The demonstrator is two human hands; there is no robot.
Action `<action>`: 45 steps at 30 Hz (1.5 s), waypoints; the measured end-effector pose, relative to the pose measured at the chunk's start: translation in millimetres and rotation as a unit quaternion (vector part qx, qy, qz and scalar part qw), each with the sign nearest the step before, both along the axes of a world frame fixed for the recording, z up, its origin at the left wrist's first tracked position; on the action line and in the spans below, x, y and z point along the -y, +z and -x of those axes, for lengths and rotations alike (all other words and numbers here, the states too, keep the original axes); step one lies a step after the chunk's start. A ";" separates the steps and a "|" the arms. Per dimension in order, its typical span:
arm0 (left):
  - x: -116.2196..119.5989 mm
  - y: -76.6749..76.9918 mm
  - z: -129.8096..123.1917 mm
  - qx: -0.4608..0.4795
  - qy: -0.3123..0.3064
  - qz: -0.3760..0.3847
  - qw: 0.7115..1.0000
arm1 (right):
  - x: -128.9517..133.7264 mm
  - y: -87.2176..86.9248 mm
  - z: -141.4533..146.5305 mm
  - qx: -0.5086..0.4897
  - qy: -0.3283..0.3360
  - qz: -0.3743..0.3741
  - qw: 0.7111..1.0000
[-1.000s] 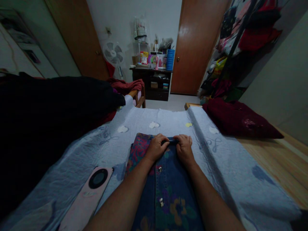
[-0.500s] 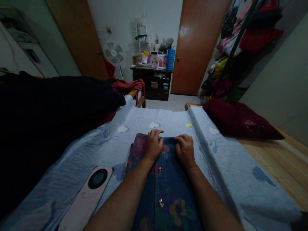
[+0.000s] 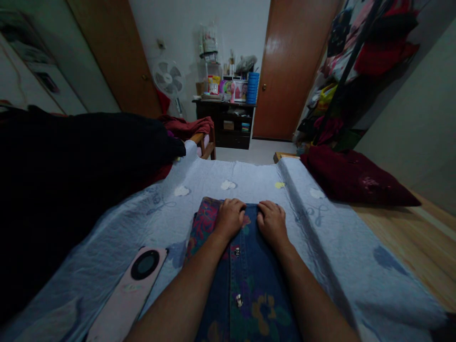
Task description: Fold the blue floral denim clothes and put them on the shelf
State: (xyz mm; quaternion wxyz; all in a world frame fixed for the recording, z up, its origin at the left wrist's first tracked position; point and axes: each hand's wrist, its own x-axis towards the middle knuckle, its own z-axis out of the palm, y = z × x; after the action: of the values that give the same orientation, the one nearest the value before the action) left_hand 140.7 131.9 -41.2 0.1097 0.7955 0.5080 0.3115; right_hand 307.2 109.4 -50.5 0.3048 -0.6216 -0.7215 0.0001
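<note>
Resting at the far edge of a folded denim garment (image 3: pixel 263 266), both hands lie palm down near the centre of the frame, side by side with a narrow gap between them. The left hand (image 3: pixel 231 218) has its fingers close together and bent over the edge, the thumb beside the forefinger. The right hand (image 3: pixel 272 221) is curled in much the same way at the garment's far right corner, its thumb toward the gap. Both touch the cloth; whether either pinches it between thumb and fingers, I cannot tell, since the fingertips are hidden.

The garment runs from the centre down to the bottom edge of the frame, between the forearms. It is dark blue, with a stitched strip down the front bearing two shiny metal buttons (image 3: pixel 238 300), and yellow, green and purple flowers low on its right part. A red and pink patterned part (image 3: pixel 204 218) shows at its upper left. Its top looks flat, the far edge nearly straight.

Under it spreads a pale blue bedsheet (image 3: pixel 249 175) with cloud shapes. At lower left lies a pink phone (image 3: pixel 124 294) with a round black camera ring, apart from the garment. Dark clothing (image 3: pixel 81 156) is heaped at the left, and a folded maroon garment (image 3: pixel 352 175) lies at the right.
</note>
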 end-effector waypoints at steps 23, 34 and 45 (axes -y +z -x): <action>-0.6 -2.6 -1.6 -0.039 -0.059 0.009 0.997 | 0.3 1.9 -0.1 0.011 0.100 0.026 0.995; 5.1 0.1 -1.9 -0.118 -0.023 0.048 0.992 | -0.1 3.9 -0.5 0.073 0.005 0.144 0.987; 4.0 -2.6 -1.7 -0.149 0.007 0.055 0.987 | 0.2 1.5 -8.0 0.042 -0.093 0.205 0.973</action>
State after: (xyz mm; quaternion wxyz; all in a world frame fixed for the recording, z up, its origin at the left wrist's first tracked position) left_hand 142.4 127.8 -43.9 0.0744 0.8224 0.5406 0.1611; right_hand 315.2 109.2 -49.0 0.1391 -0.7346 -0.6574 0.0942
